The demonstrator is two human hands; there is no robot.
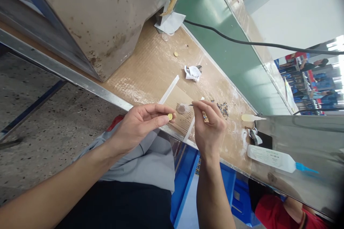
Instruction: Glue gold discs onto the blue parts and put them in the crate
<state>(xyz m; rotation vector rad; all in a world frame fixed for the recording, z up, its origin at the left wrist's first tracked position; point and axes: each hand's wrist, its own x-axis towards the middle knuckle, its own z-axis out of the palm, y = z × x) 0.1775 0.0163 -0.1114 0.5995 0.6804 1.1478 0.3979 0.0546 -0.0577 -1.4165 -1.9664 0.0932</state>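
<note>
My left hand (pixel 139 123) pinches a small round yellow disc (pixel 170 116) between thumb and forefinger, just above the bench's front edge. My right hand (pixel 208 125) is closed on thin tweezers (pixel 192 105) whose tip points left toward a small clear round cap (pixel 182 108) on the cardboard-covered bench (pixel 150 68). The two hands are a short gap apart. A pile of tiny dark parts (pixel 221 107) lies just beyond my right hand.
A white strip (pixel 169 89) lies diagonally on the bench. A crumpled white paper (pixel 192 72), another yellow disc (pixel 176 54), a white squeeze bottle with blue nozzle (pixel 276 159) and a small dropper (pixel 251 117) are nearby. A green conveyor belt (pixel 215 25) runs behind. A metal housing (pixel 107 14) stands left.
</note>
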